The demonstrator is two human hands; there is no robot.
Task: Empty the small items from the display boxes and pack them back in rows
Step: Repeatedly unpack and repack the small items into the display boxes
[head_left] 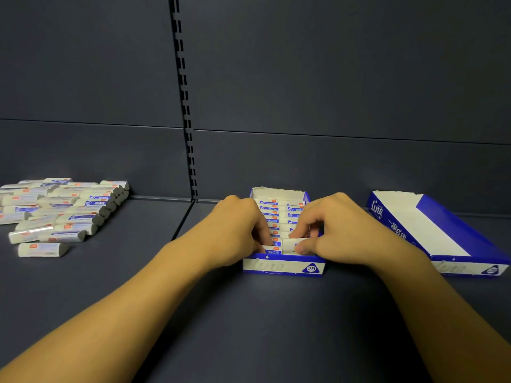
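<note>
Low centre, both hands work in the box (284, 268): left hand (237, 230) pinches the front-left eraser (272, 248), right hand (329, 226) grips its neighbour (293, 242), best pressed down level, labels matching the rows behind.

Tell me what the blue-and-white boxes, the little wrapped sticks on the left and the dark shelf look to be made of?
Display box and empty box: printed cardboard, likely; thin folded walls, torn-looking top edge, plain white inside.
Loose erasers: probably grey rubber in glossy clear wrap with printed sleeves; bare grey ends, glints.
Shelf: seemingly painted metal, matte dark grey; slotted upright behind.
</note>
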